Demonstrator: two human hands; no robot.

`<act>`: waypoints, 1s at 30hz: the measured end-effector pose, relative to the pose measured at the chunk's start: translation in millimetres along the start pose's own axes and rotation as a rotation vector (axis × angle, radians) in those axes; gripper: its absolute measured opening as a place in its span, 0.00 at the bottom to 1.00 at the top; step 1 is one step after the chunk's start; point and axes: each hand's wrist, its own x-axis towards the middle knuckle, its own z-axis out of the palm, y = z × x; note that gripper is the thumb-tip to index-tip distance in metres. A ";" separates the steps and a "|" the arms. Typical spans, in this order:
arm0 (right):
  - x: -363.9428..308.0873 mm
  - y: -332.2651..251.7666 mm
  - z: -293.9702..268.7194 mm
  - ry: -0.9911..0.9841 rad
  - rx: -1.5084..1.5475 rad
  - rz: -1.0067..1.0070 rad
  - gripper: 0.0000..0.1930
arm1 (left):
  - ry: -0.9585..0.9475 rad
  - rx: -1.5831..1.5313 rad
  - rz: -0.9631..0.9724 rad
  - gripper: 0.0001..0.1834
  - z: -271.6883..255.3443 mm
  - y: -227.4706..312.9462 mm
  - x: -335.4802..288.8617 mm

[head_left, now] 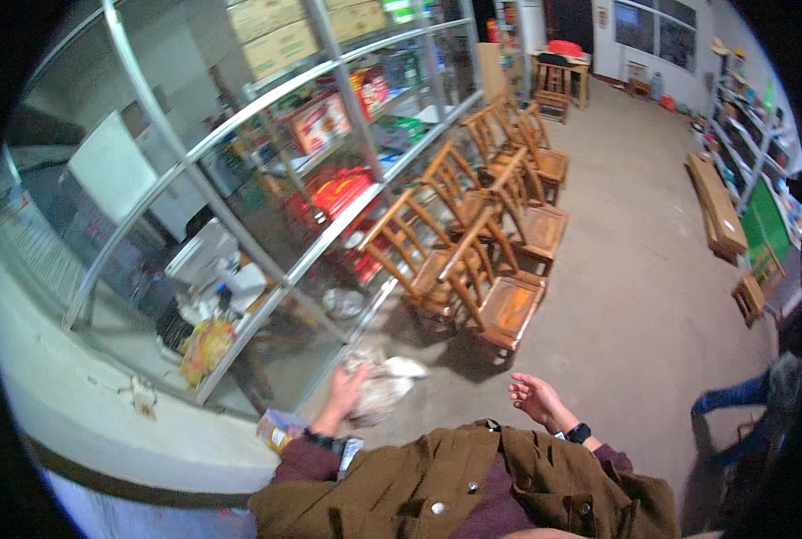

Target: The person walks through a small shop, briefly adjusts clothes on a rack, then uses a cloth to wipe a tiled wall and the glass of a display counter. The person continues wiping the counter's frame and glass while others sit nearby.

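A crumpled greyish-white rag [385,395] hangs at my left hand [343,393], near the foot of the glass partition. The fingers look closed on the rag's near side, though their tips are partly lost in its folds and some blur. Out to the right, over the concrete floor, my right hand [536,401] is raised with its fingers apart and holds nothing. Just beyond both hands stand several brown wooden chairs [511,308], set close together along the partition.
A metal-framed glass partition [322,244] runs along the left, with boxes and red packages behind it. At the right lie a long cardboard box [717,205] and a small wooden stool [749,298]. A person in blue trousers [733,393] is at the right edge.
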 end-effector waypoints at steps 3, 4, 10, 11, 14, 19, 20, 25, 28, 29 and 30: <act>38.6 -0.5 42.2 -0.133 -0.159 0.107 0.11 | 0.278 0.363 -0.157 0.17 -120.8 28.5 -87.8; 50.5 0.7 59.0 -0.157 -0.216 0.151 0.12 | 0.217 0.291 -0.262 0.19 -160.9 50.5 -123.5; 111.7 24.4 167.3 -0.458 -0.418 0.290 0.13 | 0.859 1.018 -0.307 0.29 -340.0 247.3 -303.7; 118.6 30.4 182.1 -0.494 -0.441 0.291 0.14 | 0.968 0.985 -0.131 0.30 -365.6 269.3 -304.8; 138.8 49.8 224.1 -0.581 -0.476 0.358 0.14 | 1.383 1.247 0.218 0.26 -442.1 308.6 -246.5; 187.1 40.6 271.0 -0.559 -0.502 0.256 0.12 | 1.182 0.937 0.858 0.31 -483.8 349.0 -64.3; 196.6 38.3 279.7 -0.536 -0.468 0.231 0.12 | 1.104 0.893 0.916 0.31 -477.7 349.2 -27.3; 228.6 36.7 324.5 -0.488 -0.454 0.264 0.11 | 1.113 1.114 0.987 0.23 -436.8 363.7 117.1; 244.1 33.3 344.1 -0.563 -0.483 0.218 0.11 | 1.194 1.160 0.943 0.21 -418.9 346.6 179.2; 249.1 31.5 348.2 -0.577 -0.471 0.219 0.11 | 1.204 1.120 0.914 0.21 -413.5 337.7 198.6; 253.8 29.4 351.4 -0.573 -0.478 0.229 0.11 | 1.206 1.122 0.905 0.21 -408.9 328.0 215.5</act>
